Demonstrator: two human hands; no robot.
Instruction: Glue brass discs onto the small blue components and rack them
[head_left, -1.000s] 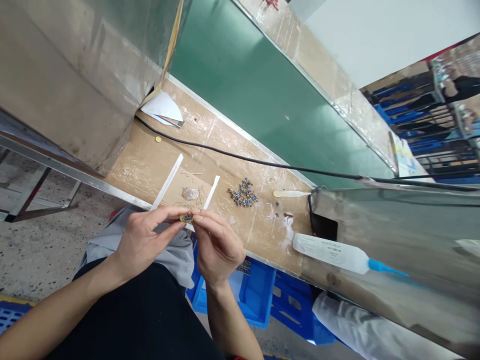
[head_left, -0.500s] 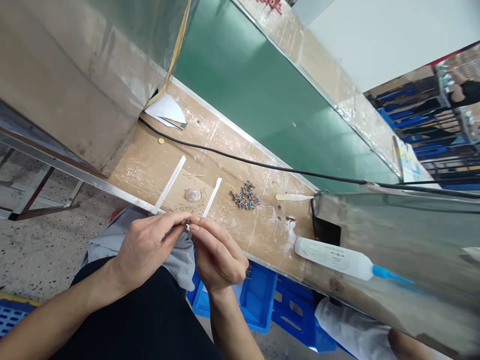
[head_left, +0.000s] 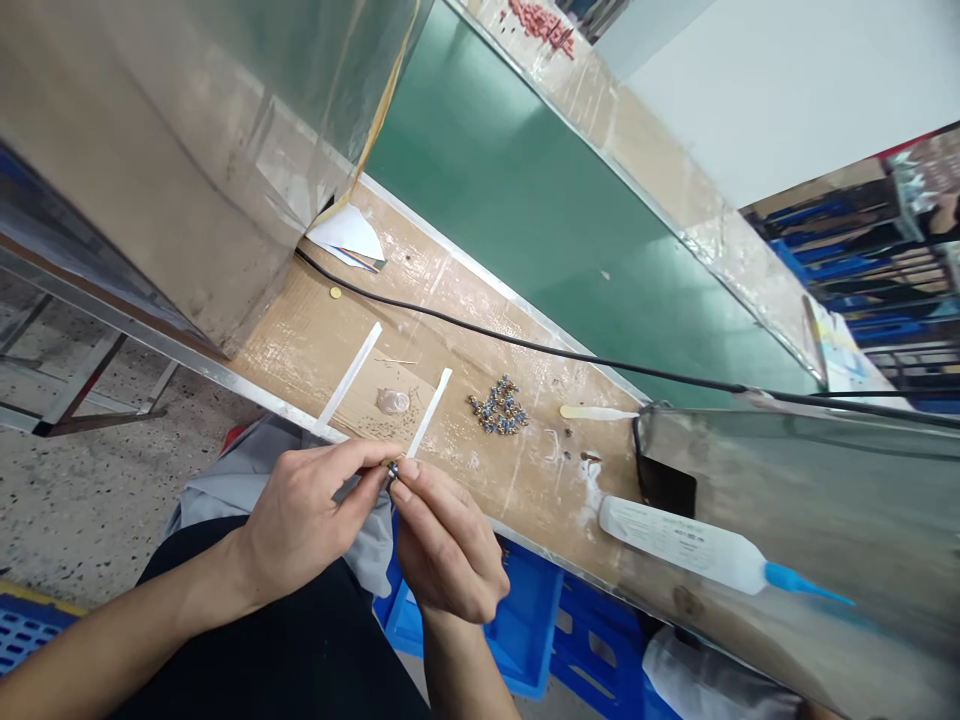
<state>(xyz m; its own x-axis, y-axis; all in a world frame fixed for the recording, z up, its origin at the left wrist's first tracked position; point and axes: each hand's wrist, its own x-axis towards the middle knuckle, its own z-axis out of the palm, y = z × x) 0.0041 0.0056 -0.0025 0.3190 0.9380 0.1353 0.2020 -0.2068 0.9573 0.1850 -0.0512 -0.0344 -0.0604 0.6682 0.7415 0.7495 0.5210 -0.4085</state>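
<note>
- Left hand (head_left: pixel 304 525) and right hand (head_left: pixel 454 550): fingertips pinching one small piece (head_left: pixel 392 471)
- White bottle (head_left: pixel 686 545), three o'clock from them: contents unclear
- Blue bin (head_left: pixel 534 625), five o'clock: partly hidden

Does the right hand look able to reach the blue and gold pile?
Probably yes: the pile lies on the worktable just beyond the right hand, and I see nothing blocking between them; however, that hand is gripping a small piece.
</note>
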